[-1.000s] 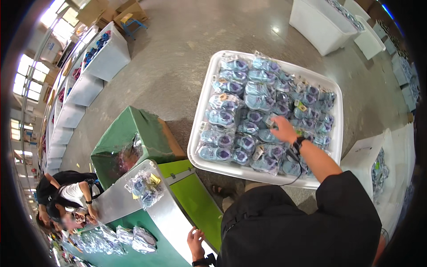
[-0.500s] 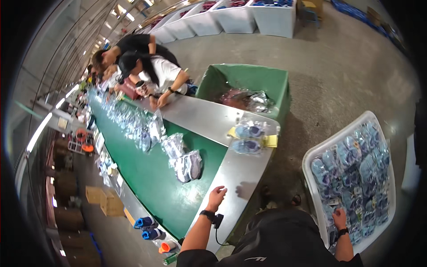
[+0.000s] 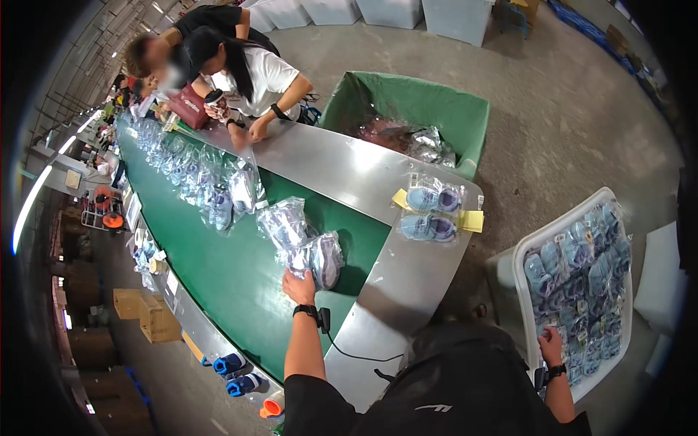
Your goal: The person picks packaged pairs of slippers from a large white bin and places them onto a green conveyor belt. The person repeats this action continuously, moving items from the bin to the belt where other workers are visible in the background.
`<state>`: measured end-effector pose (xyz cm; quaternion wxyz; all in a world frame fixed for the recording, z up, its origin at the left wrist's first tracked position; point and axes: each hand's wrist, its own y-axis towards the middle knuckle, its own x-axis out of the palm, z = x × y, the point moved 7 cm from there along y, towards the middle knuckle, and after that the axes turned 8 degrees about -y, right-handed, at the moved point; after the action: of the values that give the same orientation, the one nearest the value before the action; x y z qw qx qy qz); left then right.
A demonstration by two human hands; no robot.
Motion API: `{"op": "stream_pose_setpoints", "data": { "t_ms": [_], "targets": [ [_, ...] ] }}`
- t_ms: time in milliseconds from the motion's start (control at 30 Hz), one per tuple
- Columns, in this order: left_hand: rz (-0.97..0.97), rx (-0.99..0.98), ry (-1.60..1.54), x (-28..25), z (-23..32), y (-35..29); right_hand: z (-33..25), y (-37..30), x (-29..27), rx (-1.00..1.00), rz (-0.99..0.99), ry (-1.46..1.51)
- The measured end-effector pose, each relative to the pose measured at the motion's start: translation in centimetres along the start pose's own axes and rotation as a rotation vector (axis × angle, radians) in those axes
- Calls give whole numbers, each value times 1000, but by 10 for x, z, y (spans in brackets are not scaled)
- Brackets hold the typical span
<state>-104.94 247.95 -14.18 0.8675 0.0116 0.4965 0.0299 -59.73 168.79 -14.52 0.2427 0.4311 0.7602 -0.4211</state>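
My left hand (image 3: 299,288) reaches over the green conveyor belt (image 3: 240,291). Its fingers are apart and touch the near edge of a pair of shoes in a clear plastic bag (image 3: 325,259). Another bagged pair (image 3: 283,220) lies against it, just beyond. At my right side, my right hand (image 3: 550,346) hangs by the inner edge of a white bin (image 3: 520,269), with loosely bent fingers and nothing visible in them. Rows of bagged light-blue shoes (image 3: 578,291) fill that bin.
Two bagged blue shoes (image 3: 434,213) with yellow paper rest on the metal table edge (image 3: 349,163). Behind stands a green bin (image 3: 451,109) holding plastic bags. Co-workers (image 3: 247,80) lean over the belt's far side. Dark blue shoes (image 3: 240,374) and an orange cup (image 3: 273,404) sit at left.
My left hand has moved forward and left from above the metal edge to the bagged shoes. My right hand stays by the white bin. The view has shifted.
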Motion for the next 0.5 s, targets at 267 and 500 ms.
{"op": "stream_pose_setpoints", "data": {
  "t_ms": [267, 500],
  "targets": [
    [-347, -262, -73, 32, -32, 18, -31, -22, 12, 77, -99, -94],
    [-147, -18, -743, 4, 20, -94, -71, 17, -1, -61, -170, -264]
  ]
}}
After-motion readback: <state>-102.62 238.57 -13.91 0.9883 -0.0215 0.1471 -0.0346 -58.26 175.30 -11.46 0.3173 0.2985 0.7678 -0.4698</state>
